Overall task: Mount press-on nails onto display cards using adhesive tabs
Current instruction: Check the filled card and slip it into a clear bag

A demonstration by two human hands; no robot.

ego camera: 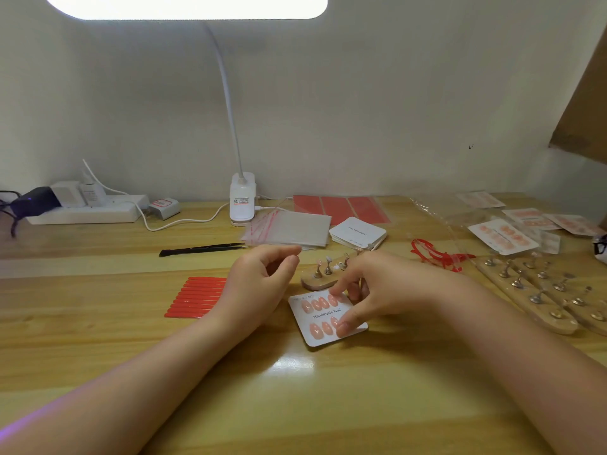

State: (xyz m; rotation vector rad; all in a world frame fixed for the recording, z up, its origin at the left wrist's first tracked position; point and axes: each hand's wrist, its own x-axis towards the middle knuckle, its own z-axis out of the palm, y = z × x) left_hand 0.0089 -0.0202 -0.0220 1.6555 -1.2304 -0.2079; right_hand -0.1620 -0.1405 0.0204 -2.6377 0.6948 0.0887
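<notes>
A white display card (pixel 323 338) printed "Handmade Nail" lies on the wooden desk (pixel 295 389), carrying two rows of peach press-on nails (pixel 317 304). My right hand (pixel 377 290) rests over the card's right side, with the index fingertip and thumb pressing down on nails there. My left hand (pixel 262 280) hovers just left of the card, fingers loosely curled and holding nothing. Behind the card a small wooden nail stand (pixel 320 279) with metal pegs is partly hidden by my right hand. A strip of red adhesive tabs (pixel 197 297) lies to the left.
Black tweezers (pixel 203 249), clear bags (pixel 289 229), a stack of blank cards (pixel 358 233) and red adhesive sheets (pixel 341 208) sit behind. Finished cards (pixel 502 236) and larger peg stands (pixel 538 290) fill the right. A clip lamp (pixel 242 198) and power strip (pixel 85 211) stand at the back.
</notes>
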